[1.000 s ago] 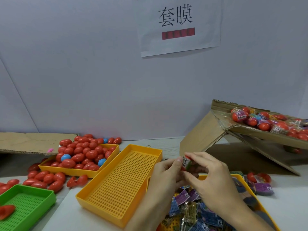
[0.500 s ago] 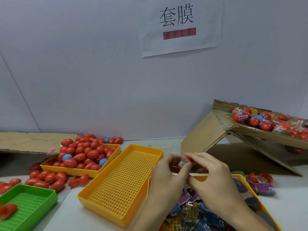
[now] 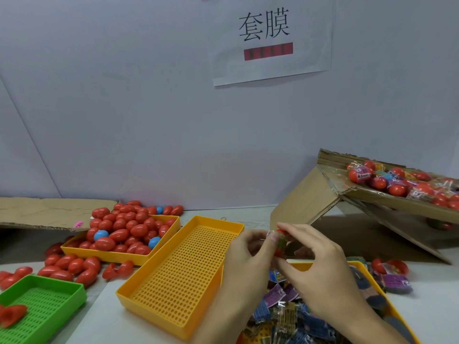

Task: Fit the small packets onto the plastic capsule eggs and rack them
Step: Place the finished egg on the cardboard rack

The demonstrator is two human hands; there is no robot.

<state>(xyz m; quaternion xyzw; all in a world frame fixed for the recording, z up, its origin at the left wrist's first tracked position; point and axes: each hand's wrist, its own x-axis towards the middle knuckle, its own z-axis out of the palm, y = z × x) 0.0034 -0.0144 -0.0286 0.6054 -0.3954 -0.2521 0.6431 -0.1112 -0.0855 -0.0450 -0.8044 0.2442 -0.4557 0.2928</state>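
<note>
Both hands grip one red capsule egg [image 3: 282, 240] at centre frame, above the near edge of the desk [image 3: 434, 306]. Left hand [image 3: 250, 259]: fingers curled, thumb tip pressed against the egg's left side, where a clear printed packet [image 3: 272, 235] sits over the egg. Right hand [image 3: 320, 264]: index finger arched over the top of the egg, thumb pinching from below. How far the packet covers the egg cannot be told; fingers hide most of it.

Directly under the hands, a yellow tray [image 3: 323, 264] holds a loose heap of small packets [image 3: 285, 316], blue, purple and striped. To its left, an empty perforated yellow tray [image 3: 181, 276] lies at an angle. Farther left, a third yellow tray [image 3: 171, 234] is piled with red eggs [image 3: 124, 232] and a few blue ones [image 3: 100, 235]; more red eggs spill onto the desk just beside it. A green perforated tray [image 3: 47, 306] sits at the lower left with a red egg half in it.

At right, a tilted cardboard rack [image 3: 372, 197] carries wrapped eggs [image 3: 397, 184]. A couple more wrapped eggs [image 3: 392, 274] lie on the desk near the packet tray. Paper sign [image 3: 270, 38] with printed characters on the wall behind.
</note>
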